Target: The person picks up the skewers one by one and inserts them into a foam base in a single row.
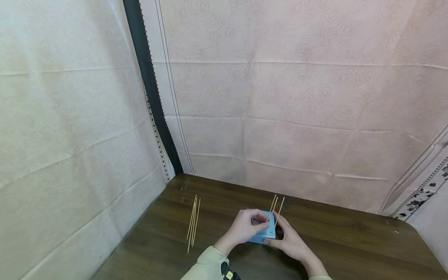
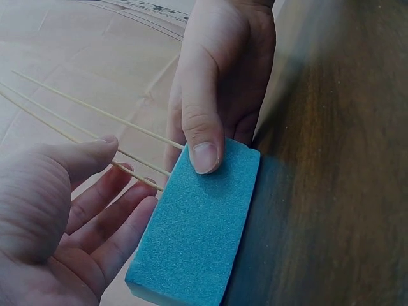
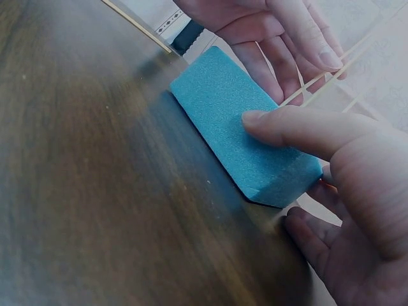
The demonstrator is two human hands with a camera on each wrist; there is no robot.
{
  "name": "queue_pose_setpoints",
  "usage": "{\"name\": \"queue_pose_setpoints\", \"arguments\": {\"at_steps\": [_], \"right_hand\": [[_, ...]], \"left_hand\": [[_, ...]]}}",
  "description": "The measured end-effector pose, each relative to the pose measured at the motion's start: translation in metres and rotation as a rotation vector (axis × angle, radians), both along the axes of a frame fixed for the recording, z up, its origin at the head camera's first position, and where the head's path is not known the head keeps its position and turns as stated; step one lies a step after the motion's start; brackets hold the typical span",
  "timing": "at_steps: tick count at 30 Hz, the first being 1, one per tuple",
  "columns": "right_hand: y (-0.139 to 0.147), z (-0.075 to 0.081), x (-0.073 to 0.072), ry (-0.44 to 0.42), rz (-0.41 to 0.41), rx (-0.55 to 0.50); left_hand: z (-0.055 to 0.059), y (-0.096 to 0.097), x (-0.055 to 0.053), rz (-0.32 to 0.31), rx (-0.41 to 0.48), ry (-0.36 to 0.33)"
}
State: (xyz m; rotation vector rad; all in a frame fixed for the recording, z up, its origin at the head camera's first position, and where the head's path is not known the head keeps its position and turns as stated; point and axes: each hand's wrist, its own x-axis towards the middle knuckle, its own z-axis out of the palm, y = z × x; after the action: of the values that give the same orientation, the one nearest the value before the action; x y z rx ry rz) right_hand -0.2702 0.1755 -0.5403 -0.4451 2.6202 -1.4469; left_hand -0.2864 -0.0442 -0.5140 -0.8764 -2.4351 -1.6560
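Note:
A light-blue foam block (image 1: 271, 232) sits on the table, with three thin wooden sticks (image 1: 281, 212) standing up from its top. My right hand (image 1: 292, 243) grips the block at its right end, the thumb (image 2: 204, 143) pressed flat on its near side and the fingers behind it. At the block's upper left, my left hand (image 1: 245, 225) pinches one of these sticks between thumb and fingertips, low down near the foam. In the right wrist view the left fingertips (image 3: 330, 60) partly cover the sticks. Small dark holes show on the block's top.
Several loose wooden sticks (image 1: 193, 223) lie in a bunch on the brown table (image 1: 157, 233), left of the hands. Pale patterned cloth (image 1: 297, 97) hangs behind the table's far edge, and more cloth (image 1: 77, 136) hangs along the left side.

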Motion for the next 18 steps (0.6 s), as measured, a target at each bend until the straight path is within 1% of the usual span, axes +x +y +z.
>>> {"name": "queue_pose_setpoints", "arguments": {"at_steps": [8,11,18], "right_hand": [[0.0001,-0.0006,-0.0007,-0.002,-0.003,0.001],[0.0002,-0.0006,-0.0006,0.001,-0.003,0.006],[0.0006,-0.0011,-0.0006,0.001,0.006,0.008]], "left_hand": [[0.0018,-0.0022,0.0012,0.043,-0.041,-0.016],[0.0024,-0.0035,0.0013,0.039,-0.055,-0.017],[0.0023,-0.0077,0.0018,0.009,-0.103,0.024]]}}
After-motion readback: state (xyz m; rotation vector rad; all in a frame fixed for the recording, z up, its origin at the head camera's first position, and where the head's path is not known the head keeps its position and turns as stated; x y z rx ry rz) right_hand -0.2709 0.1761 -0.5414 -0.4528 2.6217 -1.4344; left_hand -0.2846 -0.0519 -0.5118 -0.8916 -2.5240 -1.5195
